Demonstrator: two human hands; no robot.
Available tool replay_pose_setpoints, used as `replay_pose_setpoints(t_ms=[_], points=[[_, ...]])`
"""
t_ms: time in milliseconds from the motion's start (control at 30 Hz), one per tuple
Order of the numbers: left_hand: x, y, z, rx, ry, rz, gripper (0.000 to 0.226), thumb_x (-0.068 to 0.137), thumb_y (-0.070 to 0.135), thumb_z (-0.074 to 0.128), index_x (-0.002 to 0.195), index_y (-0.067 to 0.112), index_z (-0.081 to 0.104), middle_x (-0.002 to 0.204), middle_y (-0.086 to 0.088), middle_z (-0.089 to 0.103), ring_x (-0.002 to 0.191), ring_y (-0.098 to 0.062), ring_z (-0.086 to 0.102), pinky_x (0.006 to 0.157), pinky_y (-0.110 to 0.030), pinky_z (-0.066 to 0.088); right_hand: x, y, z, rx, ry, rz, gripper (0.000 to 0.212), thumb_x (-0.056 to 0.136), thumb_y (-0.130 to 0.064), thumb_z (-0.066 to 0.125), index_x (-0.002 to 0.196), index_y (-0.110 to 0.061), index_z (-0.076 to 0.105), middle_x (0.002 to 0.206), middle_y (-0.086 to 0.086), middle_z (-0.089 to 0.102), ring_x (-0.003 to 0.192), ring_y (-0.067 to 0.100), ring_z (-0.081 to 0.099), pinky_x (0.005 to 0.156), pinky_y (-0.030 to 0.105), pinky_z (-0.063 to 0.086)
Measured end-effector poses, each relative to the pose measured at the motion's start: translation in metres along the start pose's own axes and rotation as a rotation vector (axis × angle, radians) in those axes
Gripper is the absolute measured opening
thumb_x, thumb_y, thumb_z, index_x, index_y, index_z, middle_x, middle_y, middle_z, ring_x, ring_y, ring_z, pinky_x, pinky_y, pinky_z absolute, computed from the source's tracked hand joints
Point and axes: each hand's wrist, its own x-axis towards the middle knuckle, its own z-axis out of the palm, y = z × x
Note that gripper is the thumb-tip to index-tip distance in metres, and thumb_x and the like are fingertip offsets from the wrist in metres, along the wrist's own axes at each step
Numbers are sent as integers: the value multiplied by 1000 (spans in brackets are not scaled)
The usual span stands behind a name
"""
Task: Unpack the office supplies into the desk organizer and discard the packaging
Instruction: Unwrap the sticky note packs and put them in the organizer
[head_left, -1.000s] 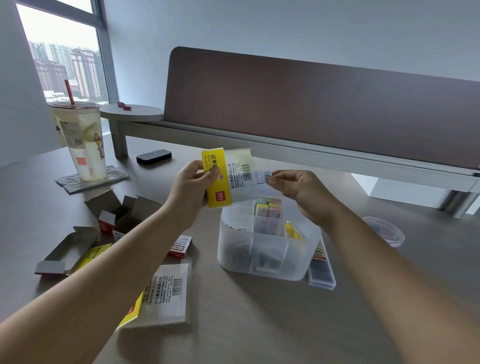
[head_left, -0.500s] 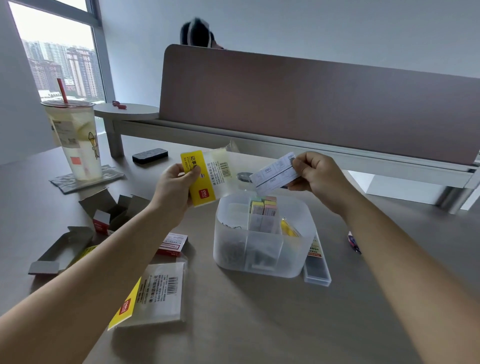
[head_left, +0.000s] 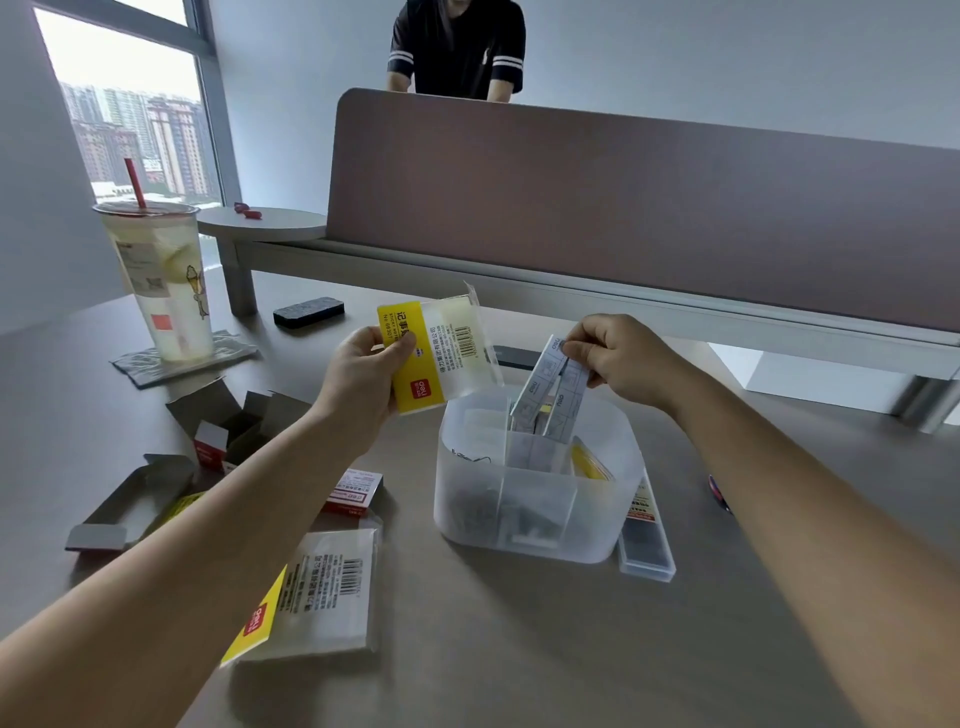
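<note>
Head view: right hand (head_left: 618, 361) pinched a folded grey printed slip (head_left: 551, 395) by its top, lower end dipping into the desk organizer (head_left: 540, 519) directly beneath, likely for stowing. Left hand (head_left: 363, 384), beside it, gripped the yellow-edged clear wrapper (head_left: 441, 353) clear of the bin, probably for discarding.

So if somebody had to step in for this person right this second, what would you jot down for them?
Left hand: grips the yellow-and-clear sticky-note wrapper, raised over the desk.
Right hand: pinches the grey folded card, its lower end inside the translucent organizer.
Done: the organizer already holds clips and other small supplies; opened cardboard boxes and another flat wrapper lie on the left of the desk.
Left: let go of the card, then discard the wrapper in hand and the loose packaging. The slim clear case beside the organizer probably needs sorting too.
</note>
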Motion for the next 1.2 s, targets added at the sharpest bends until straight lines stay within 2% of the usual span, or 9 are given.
replay_pose_setpoints(t_ms=[133,200,333,467,567,667,833,1000,1200], points=[[2,0,0,2,0,2,13,92,11,43,81,15,50,86,-2,60,77,-16,60,52,-27,56,2,-5,0,-24,23,-27,18,93,-14,43,77,-14,51,83,9,58,89,35,58,88,48,49],[3,-1,0,-2,1,2,13,92,11,43,81,15,50,86,-2,60,77,-16,60,52,-27,56,2,-7,1,-1,32,-45,22,92,-13,44,72,-19,51,87,12,59,97,37,58,90,51,49],[4,-3,-1,-4,0,-10,12,92,11,44,82,15,50,86,-3,60,77,-16,60,50,-26,56,-1,-6,3,43,24,-71,22,90,-11,48,72,-20,54,83,11,59,91,34,59,89,51,49],[3,-3,-2,-5,-9,-14,12,92,12,43,83,15,50,87,-2,60,77,-15,60,51,-27,56,-5,-3,0,49,29,-102,17,88,-10,51,75,-18,57,86,19,62,95,40,58,89,53,48],[1,-3,-1,-6,-9,-15,12,92,12,43,83,16,50,87,-2,60,78,-15,60,51,-26,56,-8,-2,-5,24,5,-111,20,87,-10,53,71,-22,57,90,23,64,85,34,58,88,53,48],[-1,-2,1,0,-9,-12,12,92,12,43,83,16,50,87,-2,60,78,-16,60,51,-27,56,-8,-3,-8,-33,-35,-117,17,87,-10,54,73,-19,58,81,13,62,80,24,56,85,46,50],[-2,-1,2,20,-10,-8,11,92,13,44,84,16,51,88,-2,60,79,-16,60,53,-27,56,-9,-8,-2,-124,-99,-115,7,84,-15,59,78,-15,61,74,0,57,68,12,48,64,26,39],[-6,-1,1,32,-13,-15,11,92,13,44,83,17,50,90,-2,59,80,-16,60,55,-28,57,-13,1,19,-101,-120,-59,11,80,-17,65,87,-9,66,74,-6,59,72,8,53,73,27,44],[-14,-1,-3,57,-4,-18,11,91,13,45,82,16,50,88,-3,59,79,-16,60,52,-27,56,-26,3,24,-33,-92,-51,15,78,-14,66,92,-10,63,78,-7,57,80,12,54,70,16,43]])
